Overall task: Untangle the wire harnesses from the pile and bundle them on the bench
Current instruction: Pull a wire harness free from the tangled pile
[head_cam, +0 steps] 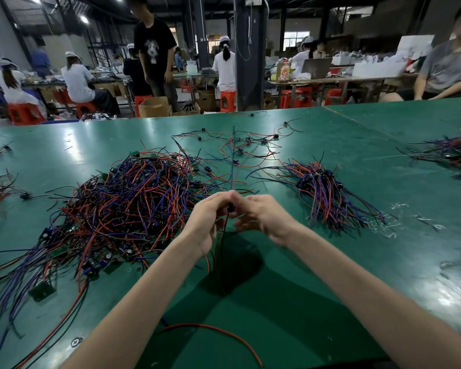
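Most work remains: the tangled pile (123,206) fills the left-centre of the green counter (330,262), while a gathered bundle (328,193) lies at right-centre. At centre, the left hand (208,222) and right hand (261,214) pinch one harness (225,230), its wires hanging.

Both hands raised, fingertips together, L (206,219) & R (261,215), forearms converging.

Bench (290,275): smooth green mat, semi-gloss, lamp glare in patches, scuffed. Wire pile (123,203): thin plastic-insulated leads, red/blue/black, slight sheen; small green circuit boards, matt. Sorted bundle (328,193): same insulation, black plastic parts. Clear crinkled plastic film (383,227), shiny. Cardboard box (153,106), matt brown. Stools (228,101): glossy red plastic.
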A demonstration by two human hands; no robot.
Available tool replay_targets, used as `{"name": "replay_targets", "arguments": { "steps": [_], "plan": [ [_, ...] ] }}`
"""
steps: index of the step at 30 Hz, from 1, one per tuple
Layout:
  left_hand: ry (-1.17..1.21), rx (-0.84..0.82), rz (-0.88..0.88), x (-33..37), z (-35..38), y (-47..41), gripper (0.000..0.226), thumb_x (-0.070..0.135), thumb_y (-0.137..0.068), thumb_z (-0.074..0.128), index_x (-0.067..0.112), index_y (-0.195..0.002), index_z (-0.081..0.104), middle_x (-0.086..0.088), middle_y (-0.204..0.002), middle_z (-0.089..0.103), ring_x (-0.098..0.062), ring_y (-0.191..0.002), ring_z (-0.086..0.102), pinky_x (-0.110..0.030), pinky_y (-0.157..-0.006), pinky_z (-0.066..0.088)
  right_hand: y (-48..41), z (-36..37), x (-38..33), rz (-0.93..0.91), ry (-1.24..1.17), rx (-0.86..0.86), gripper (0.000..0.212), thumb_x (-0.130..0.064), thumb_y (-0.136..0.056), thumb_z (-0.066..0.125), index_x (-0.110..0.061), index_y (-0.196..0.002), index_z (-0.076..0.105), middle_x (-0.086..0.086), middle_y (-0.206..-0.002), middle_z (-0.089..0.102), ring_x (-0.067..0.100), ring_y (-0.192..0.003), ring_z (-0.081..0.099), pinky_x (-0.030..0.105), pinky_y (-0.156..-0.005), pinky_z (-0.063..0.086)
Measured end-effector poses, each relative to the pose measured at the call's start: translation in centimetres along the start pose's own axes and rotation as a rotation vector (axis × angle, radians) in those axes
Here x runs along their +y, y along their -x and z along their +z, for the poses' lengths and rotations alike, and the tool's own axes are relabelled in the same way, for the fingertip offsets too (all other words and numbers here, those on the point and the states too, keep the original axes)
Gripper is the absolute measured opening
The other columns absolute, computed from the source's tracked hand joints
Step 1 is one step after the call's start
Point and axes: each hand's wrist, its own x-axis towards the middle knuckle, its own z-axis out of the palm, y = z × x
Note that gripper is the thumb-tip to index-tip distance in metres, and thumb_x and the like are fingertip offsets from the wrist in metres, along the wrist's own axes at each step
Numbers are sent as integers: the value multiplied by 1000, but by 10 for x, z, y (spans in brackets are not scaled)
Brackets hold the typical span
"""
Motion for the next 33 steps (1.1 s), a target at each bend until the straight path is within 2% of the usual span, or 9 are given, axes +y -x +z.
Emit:
{"name": "replay_targets", "arguments": {
  "steps": [5, 8, 12, 16, 19, 22, 24, 29, 33],
  "plan": [
    [5, 53, -2, 3, -2, -1, 22, 25, -94, 53, 21, -82, 71, 1, -82, 65, -9, -62, 50, -24, -61, 37, 10, 21, 8, -149, -42, -7, 8, -5, -87, 63, 0, -82, 60, 9, -69, 63, 10, -53, 61, 23, -58, 55],
    [28, 41, -9, 3, -1, -2, 20, 29, -93, 56, 21, -94, 74, -3, -100, 64, -19, -88, 50, -36, -84, 41, 10, 18, 2, -187, -24, 67, 6, -5, -87, 63, 1, -85, 63, 8, -66, 64, 10, -50, 61, 24, -52, 54],
    [21, 57, -70, 8, -1, 1, 22, 38, -91, 56, 29, -107, 69, 9, -100, 61, -9, -79, 47, -27, -68, 34, -4, -6, -22, -154, -91, 166, 11, -6, -89, 61, -2, -79, 61, 7, -60, 63, 14, -48, 60, 29, -51, 57],
    [61, 37, -109, 6, -4, 0, 28, 36, -92, 54, 24, -113, 67, 5, -98, 59, -8, -73, 47, -23, -65, 36, -31, -54, -50, -86, -47, 287, 17, -9, -93, 56, 2, -80, 56, 12, -67, 58, 21, -53, 57, 28, -48, 56],
    [79, 16, -120, 5, -4, 0, 27, 32, -93, 53, 21, -113, 66, 4, -98, 59, -8, -73, 49, -22, -64, 38, -53, -101, -61, -9, 169, 507, 23, -14, -95, 55, 1, -78, 53, 15, -74, 56, 25, -55, 58, 30, -48, 55],
    [14, 17, -95, 3, -1, 1, 24, 28, -94, 52, 21, -111, 67, 5, -96, 61, -8, -74, 51, -21, -64, 40, -62, -138, -60, 44, 806, 753, 32, -22, -95, 52, -2, -70, 51, 23, -87, 63, 36, -83, 66, 33, -62, 47],
    [-63, 26, -32, 0, 1, 1, 21, 22, -95, 50, 21, -105, 68, 5, -94, 62, -7, -70, 52, -20, -61, 41, -60, -148, -54, 68, 1043, 791, 29, -18, -93, 53, -2, -69, 50, 25, -92, 61, 38, -93, 61, 34, -73, 45],
    [-148, 72, 147, -2, 4, 2, 24, 7, -92, 52, 22, -89, 72, 6, -85, 67, -2, -59, 54, -14, -51, 41, -57, -149, -29, 157, 1214, 779, 16, -8, -91, 52, 4, -84, 59, 25, -101, 60, 38, -93, 60, 35, -70, 46],
    [-416, 82, 347, -4, 0, -1, 22, 1, -90, 58, 20, -92, 68, 2, -87, 67, -7, -78, 58, -14, -66, 46, -56, -139, -24, 208, 1253, 774, 23, -10, -92, 51, 7, -105, 59, 28, -126, 44, 41, -105, 53, 42, -87, 48]
  ]
}}
